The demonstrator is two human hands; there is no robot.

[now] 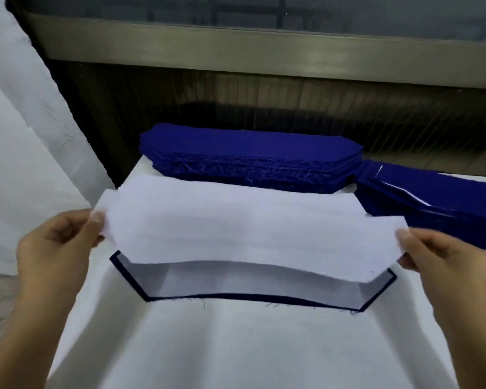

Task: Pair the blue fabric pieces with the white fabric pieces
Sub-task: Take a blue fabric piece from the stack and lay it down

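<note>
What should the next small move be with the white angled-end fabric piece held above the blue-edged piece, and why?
Probably lower the white fabric piece and square it onto the blue-rimmed piece beneath: the left hand and right hand pinch its ends, and it hangs lifted, offset beyond the blue outline.

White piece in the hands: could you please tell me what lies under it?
A blue piece on the table, only its near edge showing round a pale layer; the white piece covers the rest.
</note>
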